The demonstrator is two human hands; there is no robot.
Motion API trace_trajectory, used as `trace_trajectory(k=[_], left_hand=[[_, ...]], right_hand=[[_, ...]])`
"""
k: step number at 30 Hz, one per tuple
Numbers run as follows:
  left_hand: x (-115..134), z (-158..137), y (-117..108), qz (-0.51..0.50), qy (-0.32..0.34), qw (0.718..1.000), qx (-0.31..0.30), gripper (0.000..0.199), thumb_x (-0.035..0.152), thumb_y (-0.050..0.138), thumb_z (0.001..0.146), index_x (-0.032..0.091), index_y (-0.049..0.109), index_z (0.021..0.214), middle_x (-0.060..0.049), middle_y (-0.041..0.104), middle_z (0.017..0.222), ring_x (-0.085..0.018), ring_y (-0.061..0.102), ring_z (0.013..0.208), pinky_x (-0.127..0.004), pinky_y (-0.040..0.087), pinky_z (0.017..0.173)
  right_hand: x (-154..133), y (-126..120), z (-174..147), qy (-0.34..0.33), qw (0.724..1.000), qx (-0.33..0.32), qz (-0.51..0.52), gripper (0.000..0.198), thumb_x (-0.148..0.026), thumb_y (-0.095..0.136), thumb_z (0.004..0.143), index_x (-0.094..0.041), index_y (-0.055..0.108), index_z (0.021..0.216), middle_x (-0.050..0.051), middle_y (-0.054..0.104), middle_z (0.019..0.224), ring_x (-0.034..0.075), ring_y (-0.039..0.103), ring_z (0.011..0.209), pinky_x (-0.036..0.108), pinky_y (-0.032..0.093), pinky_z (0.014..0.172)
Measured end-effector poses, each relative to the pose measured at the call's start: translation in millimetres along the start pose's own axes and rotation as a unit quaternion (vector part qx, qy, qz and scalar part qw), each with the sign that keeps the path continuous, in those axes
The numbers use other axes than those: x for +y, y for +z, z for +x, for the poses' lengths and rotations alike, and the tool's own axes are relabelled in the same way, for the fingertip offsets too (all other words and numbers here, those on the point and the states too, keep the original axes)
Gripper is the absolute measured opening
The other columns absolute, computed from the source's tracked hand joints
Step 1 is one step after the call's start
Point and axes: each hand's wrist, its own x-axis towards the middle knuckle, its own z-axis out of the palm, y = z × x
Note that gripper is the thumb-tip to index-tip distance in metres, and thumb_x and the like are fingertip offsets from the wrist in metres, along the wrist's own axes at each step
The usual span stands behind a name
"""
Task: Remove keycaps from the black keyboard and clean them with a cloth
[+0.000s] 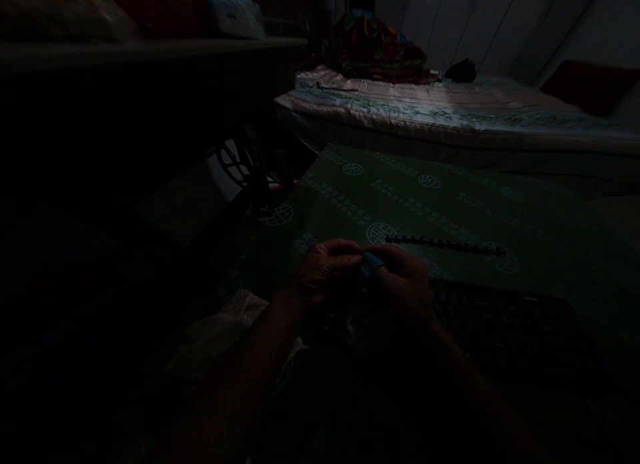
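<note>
The picture is very dark. My left hand (323, 271) and my right hand (407, 281) meet over the green board (400, 197), fingertips almost touching. A small light-blue piece (371, 263), perhaps cloth or sponge, is pinched between my right thumb and fingers. My left fingers are closed at its edge; whatever lies between them is too dark to make out. Beside my right wrist lies a black keyboard (505, 317). Beyond my right hand a row of small dark pieces, looking like keycaps (445, 245), stretches across the board.
A pale crumpled cloth (240, 317) lies by my left forearm. Behind the board stands a bed (450, 111) with a colourful bundle (375, 47). At left are a shelf (150, 51) and a dark spoked wheel (235, 164).
</note>
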Motion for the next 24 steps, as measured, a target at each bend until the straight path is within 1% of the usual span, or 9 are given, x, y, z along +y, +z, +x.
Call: trace_trajectory(k=[3, 5, 8, 10, 12, 15, 20, 24], left_hand=[[-1, 1, -2, 0.017, 0.008, 1.000, 0.003, 0.027, 0.019, 0.081, 0.050, 0.016, 0.068, 0.073, 0.000, 0.066, 0.063, -0.012, 0.061, 0.055, -0.025, 0.048, 0.056], [-2, 1, -2, 0.035, 0.018, 0.999, 0.003, 0.025, 0.020, 0.081, 0.052, 0.015, 0.069, 0.073, -0.001, 0.067, 0.064, -0.013, 0.061, 0.056, -0.026, 0.049, 0.057], [-2, 0, -2, 0.060, 0.034, 0.998, -0.002, 0.022, 0.021, 0.080, 0.052, 0.016, 0.070, 0.071, -0.001, 0.067, 0.064, -0.012, 0.061, 0.057, -0.025, 0.048, 0.059], [-2, -1, -2, 0.070, 0.039, 0.997, -0.002, 0.022, 0.022, 0.081, 0.052, 0.016, 0.071, 0.070, -0.001, 0.068, 0.064, -0.012, 0.061, 0.057, -0.025, 0.048, 0.059], [-1, -1, -1, 0.081, 0.038, 0.996, 0.001, 0.022, 0.023, 0.081, 0.052, 0.016, 0.071, 0.070, -0.001, 0.068, 0.065, -0.013, 0.062, 0.058, -0.025, 0.048, 0.059], [0, -1, 0, 0.119, 0.041, 0.992, 0.013, 0.023, 0.024, 0.080, 0.052, 0.015, 0.072, 0.071, -0.002, 0.068, 0.065, -0.013, 0.061, 0.058, -0.025, 0.048, 0.058], [5, 0, 3, 0.181, 0.056, 0.980, 0.057, 0.023, 0.027, 0.079, 0.052, 0.016, 0.071, 0.070, -0.002, 0.068, 0.064, -0.014, 0.061, 0.056, -0.024, 0.048, 0.055], [11, -1, 10, 0.228, 0.043, 0.970, 0.079, 0.023, 0.027, 0.076, 0.054, 0.016, 0.070, 0.073, -0.001, 0.068, 0.063, -0.014, 0.061, 0.055, -0.023, 0.048, 0.052]], right_hand=[[-4, 0, 1, 0.066, 0.996, -0.005, 0.059, 0.013, -0.025, 0.065, 0.064, -0.018, 0.068, 0.075, -0.001, 0.065, 0.066, 0.014, 0.059, 0.059, 0.022, 0.045, 0.051], [-5, -1, 2, 0.100, 0.990, -0.002, 0.103, 0.016, -0.025, 0.070, 0.058, -0.018, 0.068, 0.072, -0.001, 0.064, 0.064, 0.012, 0.057, 0.056, 0.021, 0.043, 0.050], [-3, -2, 4, 0.138, 0.980, -0.005, 0.146, 0.020, -0.024, 0.073, 0.053, -0.017, 0.067, 0.072, -0.002, 0.062, 0.062, 0.010, 0.054, 0.051, 0.021, 0.040, 0.048], [-1, -3, 5, 0.147, 0.975, -0.012, 0.164, 0.021, -0.023, 0.073, 0.053, -0.018, 0.066, 0.072, -0.003, 0.062, 0.062, 0.010, 0.053, 0.051, 0.021, 0.040, 0.048], [2, -4, 6, 0.145, 0.974, -0.017, 0.174, 0.020, -0.024, 0.073, 0.053, -0.018, 0.066, 0.071, -0.002, 0.063, 0.063, 0.011, 0.055, 0.054, 0.021, 0.041, 0.050], [6, -4, 8, 0.123, 0.981, -0.013, 0.149, 0.017, -0.024, 0.071, 0.055, -0.018, 0.065, 0.070, -0.002, 0.062, 0.064, 0.012, 0.056, 0.059, 0.022, 0.042, 0.054], [14, 0, 13, 0.081, 0.989, -0.008, 0.126, 0.013, -0.026, 0.064, 0.062, -0.018, 0.063, 0.072, -0.003, 0.061, 0.066, 0.013, 0.057, 0.063, 0.023, 0.044, 0.059], [20, 4, 17, 0.068, 0.994, 0.015, 0.089, 0.013, -0.026, 0.062, 0.065, -0.018, 0.061, 0.076, -0.002, 0.061, 0.071, 0.014, 0.058, 0.068, 0.025, 0.046, 0.063]])
